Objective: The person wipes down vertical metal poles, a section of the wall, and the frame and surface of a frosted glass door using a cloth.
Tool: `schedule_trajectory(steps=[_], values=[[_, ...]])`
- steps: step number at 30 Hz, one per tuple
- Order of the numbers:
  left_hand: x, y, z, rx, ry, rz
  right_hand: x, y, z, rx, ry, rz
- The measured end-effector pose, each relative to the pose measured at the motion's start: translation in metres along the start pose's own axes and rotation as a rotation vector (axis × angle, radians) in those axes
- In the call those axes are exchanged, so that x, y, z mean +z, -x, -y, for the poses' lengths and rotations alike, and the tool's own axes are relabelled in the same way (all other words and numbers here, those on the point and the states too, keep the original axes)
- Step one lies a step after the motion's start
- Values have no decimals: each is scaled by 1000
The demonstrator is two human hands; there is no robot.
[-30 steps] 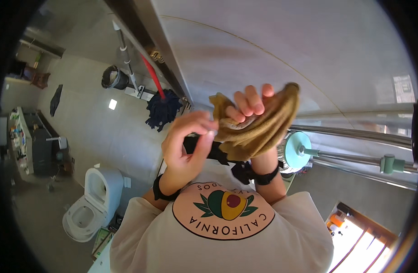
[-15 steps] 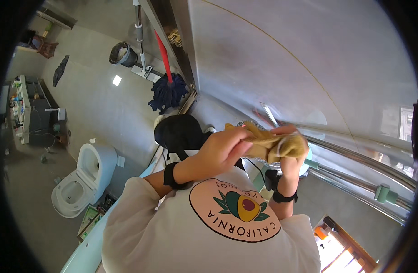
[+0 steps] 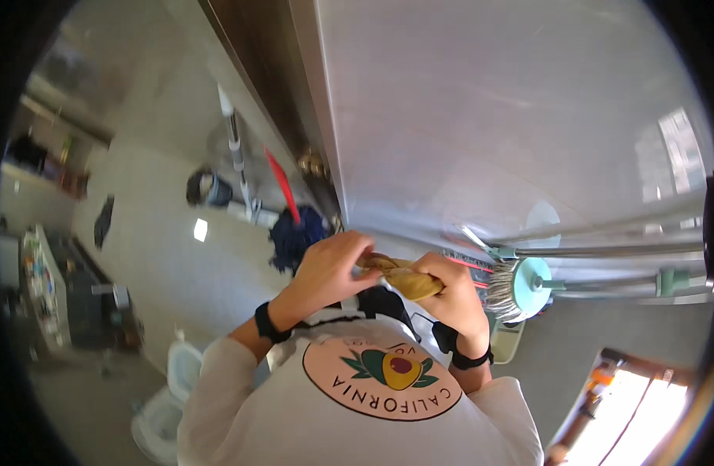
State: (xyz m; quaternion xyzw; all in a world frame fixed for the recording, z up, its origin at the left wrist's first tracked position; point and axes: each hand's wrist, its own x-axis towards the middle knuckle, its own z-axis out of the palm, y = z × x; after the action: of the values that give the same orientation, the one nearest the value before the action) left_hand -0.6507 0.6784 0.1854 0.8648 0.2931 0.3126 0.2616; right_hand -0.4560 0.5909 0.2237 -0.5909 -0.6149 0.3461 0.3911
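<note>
A mustard-yellow cloth (image 3: pixel 409 281), bunched and folded, is stretched between my two hands in front of my chest. My right hand (image 3: pixel 454 291) grips its right end with the fingers wrapped over it. At the other end, the curled fingers and thumb of my left hand (image 3: pixel 333 268) pinch the cloth. Some of the cloth is hidden inside my grip. Dark wristbands circle both my wrists.
Close on the right, a round mop (image 3: pixel 531 286) with a teal disc and grey strands leans by a pale wall (image 3: pixel 489 116). A dark blue mop (image 3: pixel 301 233), a bin (image 3: pixel 209 188) and a toilet (image 3: pixel 184 373) lie to the left.
My hands and the cloth have shifted left and a little lower, and the cloth is more drawn out. The view has turned, uncovering the round mop on the right.
</note>
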Motion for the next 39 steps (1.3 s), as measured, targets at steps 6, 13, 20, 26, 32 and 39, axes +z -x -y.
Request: schedule_trajectory(steps=[6, 13, 20, 26, 32, 39], values=[[-114, 35, 47, -7, 403, 177, 89, -52, 66, -126, 120, -113], [-163, 75, 112, -96, 191, 188, 150, -75, 129, -84, 86, 20], [-216, 82, 192, -301, 191, 664, 157, -56, 104, 198, 385, 321], [-234, 31, 175, -219, 148, 657, 128, -52, 65, 107, 709, -36], [-291, -70, 64, 256, 1062, 86, 57, -104, 186, -271, 176, -842], [-309, -164, -20, 916, 217, -310, 28, -163, 281, -743, 479, -998]])
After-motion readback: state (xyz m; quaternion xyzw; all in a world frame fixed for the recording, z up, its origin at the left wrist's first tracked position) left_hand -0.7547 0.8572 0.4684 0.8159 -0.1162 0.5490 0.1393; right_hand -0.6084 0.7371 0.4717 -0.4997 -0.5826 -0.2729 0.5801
